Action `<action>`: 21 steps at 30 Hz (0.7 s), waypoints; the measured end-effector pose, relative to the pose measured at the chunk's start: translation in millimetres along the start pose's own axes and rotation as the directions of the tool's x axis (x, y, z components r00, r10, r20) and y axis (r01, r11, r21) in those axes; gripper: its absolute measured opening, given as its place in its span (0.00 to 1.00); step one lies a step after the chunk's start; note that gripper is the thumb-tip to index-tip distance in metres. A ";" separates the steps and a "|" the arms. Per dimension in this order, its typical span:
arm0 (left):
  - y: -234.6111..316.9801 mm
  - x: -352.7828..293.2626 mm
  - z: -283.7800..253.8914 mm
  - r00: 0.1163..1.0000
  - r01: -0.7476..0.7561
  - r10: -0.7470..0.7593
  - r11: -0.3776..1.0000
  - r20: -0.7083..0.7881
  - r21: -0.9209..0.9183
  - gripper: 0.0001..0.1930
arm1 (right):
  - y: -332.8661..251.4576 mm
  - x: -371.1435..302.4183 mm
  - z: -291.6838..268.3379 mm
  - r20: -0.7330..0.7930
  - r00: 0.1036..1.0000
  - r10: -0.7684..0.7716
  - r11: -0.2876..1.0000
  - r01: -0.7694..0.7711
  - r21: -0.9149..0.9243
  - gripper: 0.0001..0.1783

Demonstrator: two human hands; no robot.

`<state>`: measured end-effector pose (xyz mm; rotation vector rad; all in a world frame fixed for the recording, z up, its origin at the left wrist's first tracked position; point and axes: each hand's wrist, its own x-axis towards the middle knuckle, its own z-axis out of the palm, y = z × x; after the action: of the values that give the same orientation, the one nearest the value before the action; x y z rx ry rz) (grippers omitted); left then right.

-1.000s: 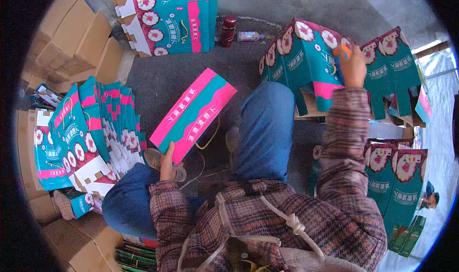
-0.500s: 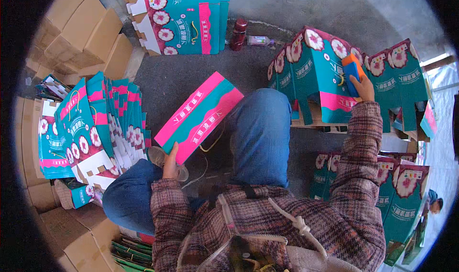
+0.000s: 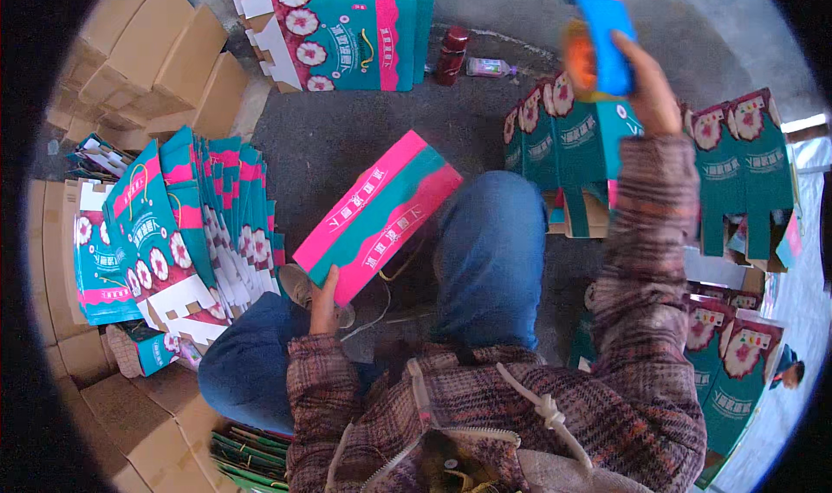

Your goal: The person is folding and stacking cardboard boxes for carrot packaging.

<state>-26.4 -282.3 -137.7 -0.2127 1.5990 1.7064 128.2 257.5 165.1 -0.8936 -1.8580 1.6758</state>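
Observation:
My left hand point(image 3: 324, 306) grips the near lower end of a teal and pink gift carton point(image 3: 380, 217), thumb on its top. The carton lies slanted beside my right knee, its long striped face up and a cord handle partly showing underneath. Raised at the far right, my right hand point(image 3: 652, 90) is closed round a blue and orange tape dispenser point(image 3: 612, 44), apart from the carton. A roll shows at the dispenser's left side, slightly blurred. Below that hand stand several assembled teal cartons point(image 3: 579, 151).
Flattened cartons point(image 3: 230, 207) are stacked at my left, with brown cardboard boxes point(image 3: 143, 51) behind. More flat cartons point(image 3: 347, 38) stand at the far side near a dark red flask point(image 3: 451, 55) and a small bottle point(image 3: 490, 67). Further teal cartons point(image 3: 737, 164) fill the right.
My right hand has lifted the tape dispenser away from the standing cartons, up and to the left. The carton in my left hand keeps nearly the same pose; the whole view has shifted slightly.

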 end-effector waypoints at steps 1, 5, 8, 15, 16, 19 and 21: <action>2.7 -2.0 4.9 0.998 -0.068 0.068 0.997 0.002 0.023 0.25 | 14.1 18.0 27.9 0.107 0.994 -0.004 1.000 0.004 -0.001 0.26; 19.7 -12.0 15.4 1.000 0.021 -0.021 1.000 -0.014 0.013 0.30 | 125.4 84.5 113.9 0.227 0.966 0.127 0.987 -0.146 0.072 0.29; 23.2 -12.3 22.0 1.000 -0.012 0.015 0.995 -0.027 0.098 0.30 | 227.1 136.1 123.5 0.136 0.866 0.481 0.872 -0.457 -0.176 0.28; 5.4 -15.1 -2.3 0.986 0.116 -0.069 0.936 -0.150 0.333 0.32 | 345.6 188.5 154.9 0.166 0.985 0.038 0.624 0.107 -0.774 0.32; 3.7 -14.9 -2.1 0.986 0.116 -0.082 0.965 -0.147 0.236 0.31 | 353.6 190.8 157.6 0.178 0.984 0.018 0.540 0.141 -0.830 0.31; 5.4 -14.8 7.8 0.982 0.120 -0.104 0.988 -0.160 0.095 0.30 | 378.9 196.1 163.9 0.159 0.987 0.010 0.381 0.143 -0.913 0.31; 10.2 -18.1 12.5 0.976 0.119 -0.107 0.991 -0.188 0.058 0.30 | 390.1 194.6 172.9 0.132 0.991 0.018 0.319 0.119 -0.940 0.30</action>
<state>-15.7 -277.5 -116.5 -0.4309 1.7423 1.5794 -69.6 298.6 -258.2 -1.1018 -2.9560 0.3556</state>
